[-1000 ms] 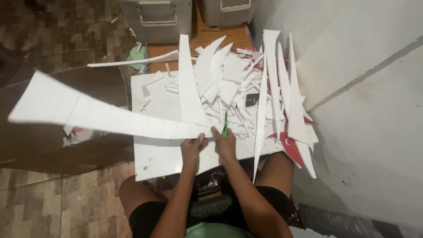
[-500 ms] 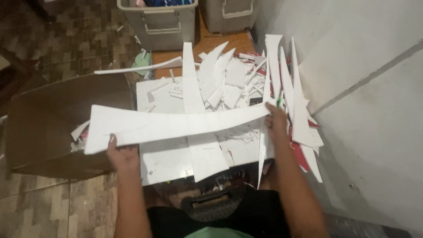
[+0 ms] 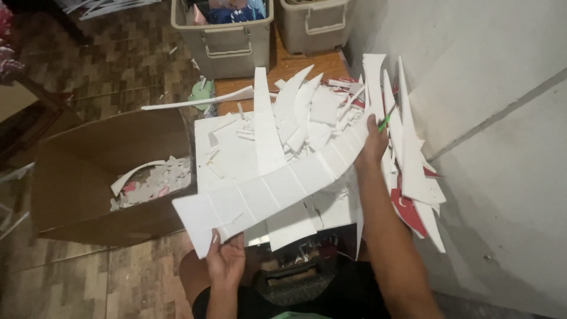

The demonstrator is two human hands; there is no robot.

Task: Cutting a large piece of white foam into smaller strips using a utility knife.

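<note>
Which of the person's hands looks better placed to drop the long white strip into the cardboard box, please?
Probably the left hand: it grips the end of the white strip nearer the cardboard box. The right hand holds the far end by the wall, with a green tool.

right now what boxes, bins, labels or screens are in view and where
Cardboard box: left on the floor, brown, open, white scraps inside.
Left storage bin: top centre, beige, rectangular, colourful items inside.
Right storage bin: top, beside the first, beige, handle on front.
No labels, signs or screens can be made out.
</note>
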